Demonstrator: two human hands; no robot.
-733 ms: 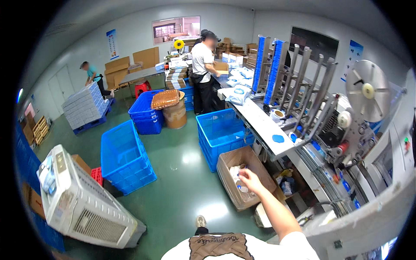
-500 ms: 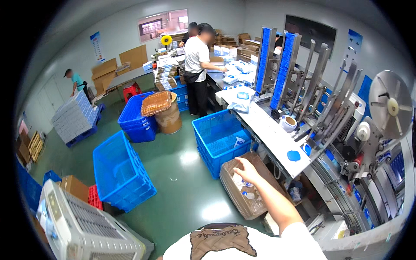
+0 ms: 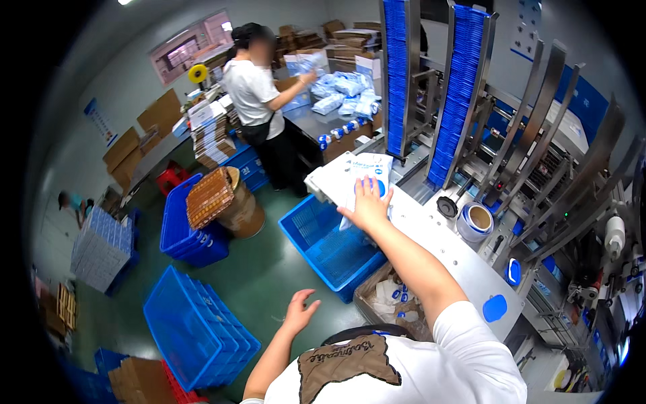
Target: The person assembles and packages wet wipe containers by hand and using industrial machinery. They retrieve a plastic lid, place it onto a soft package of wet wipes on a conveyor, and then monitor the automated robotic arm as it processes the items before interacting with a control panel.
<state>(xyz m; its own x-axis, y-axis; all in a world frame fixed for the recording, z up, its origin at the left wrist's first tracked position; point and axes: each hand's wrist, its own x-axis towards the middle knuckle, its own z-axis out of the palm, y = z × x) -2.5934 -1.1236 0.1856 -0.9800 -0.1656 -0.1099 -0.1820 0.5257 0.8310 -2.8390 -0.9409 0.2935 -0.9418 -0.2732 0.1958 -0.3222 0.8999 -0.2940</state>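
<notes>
On the white table, near its far end, we have our right hand laid over a white and blue soft packet, the fingers spread and pointing away from us across its top. The packet lies flat, and its lower left corner reaches the table's left edge, above a blue crate on the floor. Our left hand hangs lower down, well apart from the table; its thumb and fingers stand loosely apart, and we see nothing between them. Between our right forearm and that crate we look down into a brown box with white and blue scraps in it. To the right of the packet, two tall stacks of blue lids rise in metal racks, and nearer to us come a black knob and a white roll with a brown core. A blue oval piece lies at the table's near end. Farther off, a co-worker in a white shirt holds up a blurred packet beside a heap of pale blue packets. To our left we see another blue crate.
</notes>
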